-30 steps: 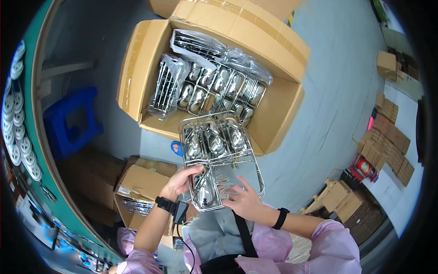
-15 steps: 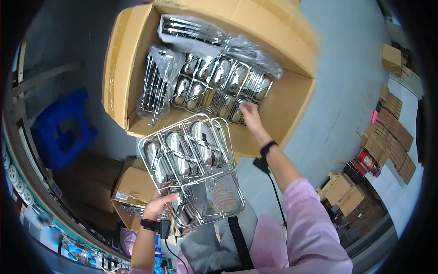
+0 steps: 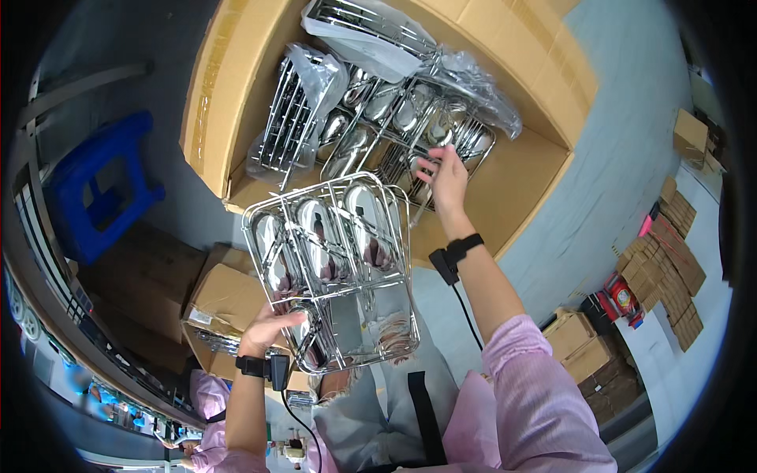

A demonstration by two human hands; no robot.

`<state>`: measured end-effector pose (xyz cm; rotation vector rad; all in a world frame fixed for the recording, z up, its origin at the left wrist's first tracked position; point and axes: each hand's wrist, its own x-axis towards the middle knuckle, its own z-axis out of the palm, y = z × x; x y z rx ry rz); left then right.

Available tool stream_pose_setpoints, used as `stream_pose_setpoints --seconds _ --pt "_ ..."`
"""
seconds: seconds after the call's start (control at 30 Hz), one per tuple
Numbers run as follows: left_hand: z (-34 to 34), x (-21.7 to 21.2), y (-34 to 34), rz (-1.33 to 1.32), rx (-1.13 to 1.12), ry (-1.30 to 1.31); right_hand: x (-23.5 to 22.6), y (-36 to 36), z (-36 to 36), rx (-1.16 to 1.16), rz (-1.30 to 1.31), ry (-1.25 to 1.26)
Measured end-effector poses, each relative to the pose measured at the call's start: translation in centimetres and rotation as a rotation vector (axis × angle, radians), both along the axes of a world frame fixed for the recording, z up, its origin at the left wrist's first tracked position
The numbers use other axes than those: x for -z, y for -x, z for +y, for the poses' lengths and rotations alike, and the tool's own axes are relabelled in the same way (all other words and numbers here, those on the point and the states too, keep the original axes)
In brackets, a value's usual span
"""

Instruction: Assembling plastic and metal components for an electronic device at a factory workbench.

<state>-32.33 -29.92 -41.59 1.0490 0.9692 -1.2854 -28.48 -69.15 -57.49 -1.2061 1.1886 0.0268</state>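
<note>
The left hand (image 3: 266, 330) pinches the wire rack (image 3: 351, 285) by its side, presumably freeing the right hand (image 3: 449, 188). Its fingers (image 3: 450, 158) spread over the carton (image 3: 516, 183); whether touching anything, I can't tell.

The large carton (image 3: 512, 189) offers passage over its bare near-right corner. Bagged wirework (image 3: 293, 118) crowds its left end; the wire rack (image 3: 331, 268) blocks its near-left edge.

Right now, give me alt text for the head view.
A left hand grips a wire rack with shiny oval metal pieces; the right hand is over an open cardboard box holding similar racks, some in clear plastic. A blue stool is at left.
</note>
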Motion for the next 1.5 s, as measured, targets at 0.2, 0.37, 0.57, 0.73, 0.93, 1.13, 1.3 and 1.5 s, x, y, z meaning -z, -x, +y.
stream_pose_setpoints --seconds 0.2,0.37,0.57,0.73,0.93,1.13,1.3,1.5 --pt "-0.9 -0.9 0.6 0.05 -0.132 0.1 -1.4 5.5 -4.7 0.38 0.063 -0.309" --pt "1.4 -1.6 1.5 0.036 -0.119 0.157 -7.5 8.8 -6.1 0.244 0.147 0.105" --pt "2.8 -0.2 0.9 -0.113 -0.033 0.044 -19.5 9.0 -6.9 -0.035 -0.03 0.565" --pt "0.8 1.4 0.4 -0.206 0.033 0.108 -27.3 8.9 -6.5 -0.164 -0.179 0.461" --pt "0.8 4.5 1.7 -0.211 0.023 0.144 -21.0 8.6 2.4 -0.362 -0.01 -0.054" --pt "2.4 7.6 4.2 -0.066 -0.078 0.141 -16.0 10.9 9.1 -0.459 0.001 -0.254" --pt "2.3 6.7 5.4 -0.078 -0.2 0.097 -16.3 12.2 10.0 -0.469 0.015 -0.265" --pt "1.3 4.6 3.6 -0.166 -0.065 0.12 -15.6 11.7 10.0 -0.796 0.102 0.437"
